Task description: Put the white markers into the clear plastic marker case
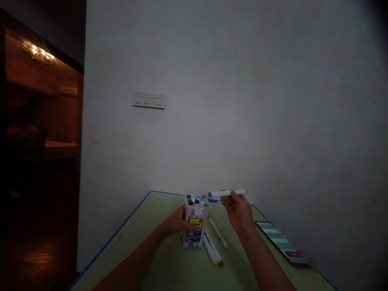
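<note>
- Dim room: a pale green table (157, 258) with a blue edge stands against a plain white wall (242, 101).
- Near the table's middle, a clear marker box (195, 221) stands upright, with coloured marker caps showing at its top.
- Left hand (177, 222) is wrapped around the left side of the box, fingers closed on it.
- Right hand (238, 210) is raised just right of the box and pinches a white marker (227, 193) by its middle.
- That marker lies level in the air, its green cap pointing left, close above the top of the box.
- Three loose markers (214, 244) lie on the table just right of the box.
- A phone (281, 242) lies flat further right, near the table's edge.
- A switch plate (148, 100) sits on the wall; to the left a dark opening shows wooden shelves (42, 117) and a small lamp (38, 52).
</note>
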Demonstrator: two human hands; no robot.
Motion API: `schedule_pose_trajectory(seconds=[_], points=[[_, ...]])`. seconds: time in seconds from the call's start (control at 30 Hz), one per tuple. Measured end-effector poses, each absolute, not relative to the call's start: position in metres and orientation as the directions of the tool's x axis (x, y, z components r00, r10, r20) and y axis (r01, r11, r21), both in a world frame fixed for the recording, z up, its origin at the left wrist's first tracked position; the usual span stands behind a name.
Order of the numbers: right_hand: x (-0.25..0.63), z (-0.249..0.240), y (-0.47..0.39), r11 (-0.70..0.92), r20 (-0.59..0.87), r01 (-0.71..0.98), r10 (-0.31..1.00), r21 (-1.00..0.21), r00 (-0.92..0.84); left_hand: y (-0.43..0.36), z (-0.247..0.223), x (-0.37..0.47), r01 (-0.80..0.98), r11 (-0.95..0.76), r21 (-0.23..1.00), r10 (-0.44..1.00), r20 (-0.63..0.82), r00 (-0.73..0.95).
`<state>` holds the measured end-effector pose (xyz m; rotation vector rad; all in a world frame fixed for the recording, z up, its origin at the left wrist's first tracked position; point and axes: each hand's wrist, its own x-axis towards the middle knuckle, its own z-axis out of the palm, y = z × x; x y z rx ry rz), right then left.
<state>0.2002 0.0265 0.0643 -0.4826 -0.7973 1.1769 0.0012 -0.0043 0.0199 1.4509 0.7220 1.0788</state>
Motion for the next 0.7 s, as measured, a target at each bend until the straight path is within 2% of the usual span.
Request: schedule_pose_trajectory(seconds=[0.17,0.37,0.47,0.57,0.7], points=[[0.199,0.061,0.031,0.175,0.171,-0.717,0.982,-0.675,0.079,-0.003,0.018,0.0,-0.14,-0.188,0.972,0.887,0.229,0.401],[0.199,0.063,0.032,0.175,0.172,-0.699,0.982,-0.693,0.075,0.001,0.014,-0.001,-0.127,-0.182,0.975,0.896,0.218,0.387],[0.196,0.068,0.029,0.289,0.278,-0.606,0.954,-0.741,0.115,-0.001,0.015,-0.001,-0.145,-0.18,0.973,0.894,0.223,0.388],[0.189,0.081,0.02,0.473,0.449,-0.435,0.878,-0.766,0.165,-0.003,0.016,-0.001,-0.14,-0.167,0.976,0.905,0.208,0.371],[0.177,0.098,0.002,0.643,0.636,-0.2,0.764,-0.739,0.106,-0.003,0.017,0.0,-0.147,-0.16,0.976,0.904,0.204,0.375]])
